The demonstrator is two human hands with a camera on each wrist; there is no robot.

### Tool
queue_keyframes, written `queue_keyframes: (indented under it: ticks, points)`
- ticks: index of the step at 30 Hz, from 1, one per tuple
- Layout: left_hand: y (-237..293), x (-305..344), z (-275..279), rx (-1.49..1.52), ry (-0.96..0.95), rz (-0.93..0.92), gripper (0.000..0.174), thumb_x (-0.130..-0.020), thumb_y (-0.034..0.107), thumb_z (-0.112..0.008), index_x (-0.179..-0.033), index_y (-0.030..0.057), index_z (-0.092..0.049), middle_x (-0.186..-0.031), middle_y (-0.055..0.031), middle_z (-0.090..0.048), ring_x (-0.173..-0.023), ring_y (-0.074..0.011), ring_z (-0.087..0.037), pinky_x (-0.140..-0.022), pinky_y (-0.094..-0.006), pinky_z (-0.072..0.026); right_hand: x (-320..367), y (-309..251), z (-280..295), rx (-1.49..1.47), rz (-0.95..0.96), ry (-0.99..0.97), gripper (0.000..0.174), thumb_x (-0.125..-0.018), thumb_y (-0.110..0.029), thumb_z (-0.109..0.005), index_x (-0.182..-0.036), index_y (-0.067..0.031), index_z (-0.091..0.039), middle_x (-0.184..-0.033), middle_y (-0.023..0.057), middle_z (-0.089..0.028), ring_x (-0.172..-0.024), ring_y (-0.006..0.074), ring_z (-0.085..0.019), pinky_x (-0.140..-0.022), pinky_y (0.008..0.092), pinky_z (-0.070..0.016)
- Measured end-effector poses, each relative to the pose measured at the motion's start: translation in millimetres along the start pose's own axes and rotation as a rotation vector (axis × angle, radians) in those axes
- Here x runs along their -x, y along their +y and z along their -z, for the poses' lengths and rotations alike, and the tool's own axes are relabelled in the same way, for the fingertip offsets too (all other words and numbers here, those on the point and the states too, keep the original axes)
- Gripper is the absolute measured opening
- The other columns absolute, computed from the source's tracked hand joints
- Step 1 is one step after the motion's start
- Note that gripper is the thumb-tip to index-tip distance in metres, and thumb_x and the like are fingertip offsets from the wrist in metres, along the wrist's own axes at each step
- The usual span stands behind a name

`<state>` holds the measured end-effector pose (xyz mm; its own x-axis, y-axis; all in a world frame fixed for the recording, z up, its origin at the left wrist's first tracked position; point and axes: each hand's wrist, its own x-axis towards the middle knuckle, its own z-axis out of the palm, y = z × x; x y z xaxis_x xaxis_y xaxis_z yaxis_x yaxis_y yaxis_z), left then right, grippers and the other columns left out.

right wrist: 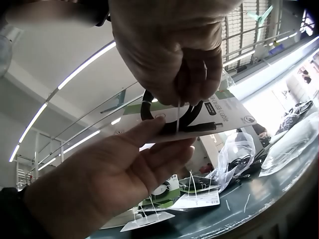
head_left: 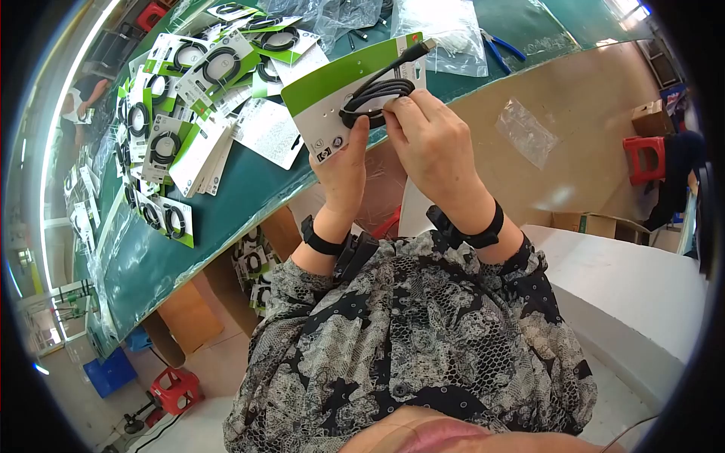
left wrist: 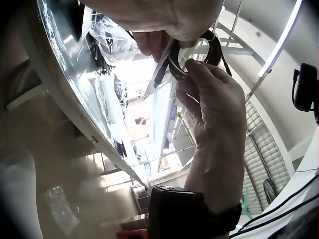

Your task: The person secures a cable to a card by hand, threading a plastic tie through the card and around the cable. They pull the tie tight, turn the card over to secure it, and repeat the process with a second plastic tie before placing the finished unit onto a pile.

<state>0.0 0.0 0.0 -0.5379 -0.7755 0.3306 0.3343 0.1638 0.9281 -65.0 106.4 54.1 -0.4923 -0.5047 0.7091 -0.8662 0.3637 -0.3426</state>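
Observation:
A white and green retail card (head_left: 310,98) carries a coiled black USB cable (head_left: 377,92), its plug pointing to the upper right. My left hand (head_left: 341,172) grips the card from its lower edge, thumb on the front against the coil and fingers behind. With the fingertips of my right hand (head_left: 434,140) I pinch a thin white cable tie (right wrist: 178,117) that crosses the coil in the right wrist view. Those fingertips sit right at the cable. The coil and right hand (left wrist: 214,99) also show in the left wrist view.
Many carded cables (head_left: 162,147) lie heaped on the green table (head_left: 234,204) to the left. At the back are a clear bag of white ties (head_left: 445,30) and blue-handled pliers (head_left: 502,51). Red stools (head_left: 175,389) and a cardboard box (head_left: 604,226) stand around.

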Motion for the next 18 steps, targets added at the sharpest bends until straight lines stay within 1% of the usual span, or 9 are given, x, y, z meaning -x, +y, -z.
queue_keyframes:
  ticks: [3, 7, 12, 16, 18]
  points:
    - [0, -3, 0, -0.032, 0.005, -0.052, 0.027, -0.08, 0.016, -0.074, -0.098, 0.0011, -0.06, -0.084, -0.003, -0.064, -0.071, -0.0091, -0.058, -0.062, -0.0232, -0.0469, -1, -1, 1, 0.008, 0.01, -0.001, 0.009, -0.075, -0.003, -0.065, -0.083, -0.0057, -0.06, -0.074, 0.0068, -0.055, -0.067, 0.0245, -0.058, -0.058, 0.0339, -0.0491]
    - [0, 2, 0, -0.022, -0.022, 0.0, 0.027, -0.08, 0.015, -0.074, -0.098, 0.0013, -0.06, -0.084, -0.0023, -0.063, -0.072, -0.0089, -0.057, -0.063, -0.0232, -0.0467, 1, 1, 0, 0.019, 0.009, 0.019, 0.009, -0.075, -0.003, -0.065, -0.082, -0.0056, -0.06, -0.074, 0.0067, -0.055, -0.068, 0.0245, -0.058, -0.058, 0.0336, -0.0489]
    - [0, 2, 1, -0.014, -0.012, 0.0, 0.026, -0.08, 0.014, -0.074, -0.098, 0.0013, -0.06, -0.084, -0.0018, -0.063, -0.073, -0.009, -0.057, -0.063, -0.0235, -0.0467, 3, 1, 0, 0.04, 0.036, 0.01, 0.009, -0.075, -0.004, -0.066, -0.081, -0.0056, -0.06, -0.074, 0.0064, -0.055, -0.068, 0.0239, -0.059, -0.058, 0.0331, -0.0486]
    - [-4, 3, 1, 0.046, -0.04, 0.028, 0.03, -0.081, 0.013, -0.073, -0.103, 0.0015, -0.057, -0.09, -0.0026, -0.063, -0.076, -0.0097, -0.058, -0.064, -0.0239, -0.0471, 1, 3, -2, 0.086, 0.032, -0.003, 0.008, -0.074, -0.004, -0.066, -0.08, -0.0057, -0.06, -0.075, 0.0067, -0.055, -0.069, 0.0246, -0.059, -0.059, 0.0328, -0.0488]
    - [-15, 2, 2, 0.203, -0.036, 0.155, 0.031, -0.083, 0.011, -0.07, -0.109, 0.0021, -0.055, -0.097, -0.0039, -0.063, -0.08, -0.0117, -0.06, -0.066, -0.0253, -0.0491, 2, 8, -6, 0.002, 0.044, -0.037, 0.008, -0.077, -0.005, -0.065, -0.084, -0.0053, -0.06, -0.076, 0.0051, -0.056, -0.068, 0.0205, -0.059, -0.059, 0.0322, -0.0485]
